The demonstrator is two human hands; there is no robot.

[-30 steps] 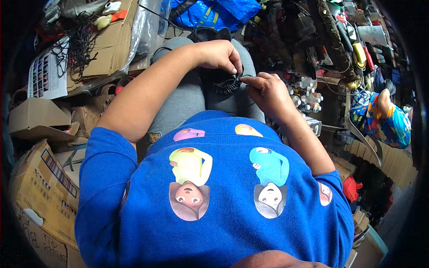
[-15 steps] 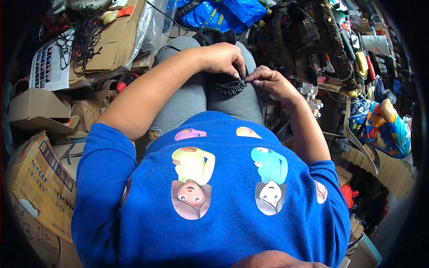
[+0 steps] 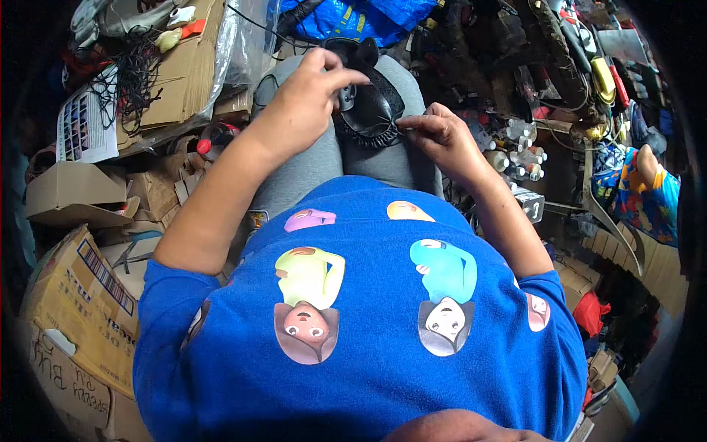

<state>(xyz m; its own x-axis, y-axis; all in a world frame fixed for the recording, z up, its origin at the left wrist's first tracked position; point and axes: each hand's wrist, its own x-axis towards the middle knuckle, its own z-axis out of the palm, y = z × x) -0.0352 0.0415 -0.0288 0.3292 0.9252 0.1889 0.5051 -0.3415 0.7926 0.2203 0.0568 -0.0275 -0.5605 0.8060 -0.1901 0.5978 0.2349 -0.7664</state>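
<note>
A black shoe (image 3: 368, 110) lies across my grey-trousered thighs, its near rim edged with a row of short, close-set loops or stitches. At the right end of that rim my right hand (image 3: 438, 136) is closed, thumb and forefinger pinched at the edge. Thin pale lines, perhaps thread, show on the dark surface beside those fingertips. My left hand (image 3: 313, 96) is raised over the shoe's left side, with curled fingers and one finger reaching right. What it grips, if anything, is hidden.
Flattened cardboard (image 3: 184, 81) and tangled black cord (image 3: 136, 77) lie at far left, with an open carton (image 3: 74, 191) nearer. A blue plastic bag (image 3: 353, 18) is ahead. Small bottles (image 3: 519, 155) and a yellow-handled tool (image 3: 602, 79) stand among clutter on the right.
My left hand has lifted away from the rim, moving left and back from my right hand. More of the shoe now shows. My right hand stays by the edge.
</note>
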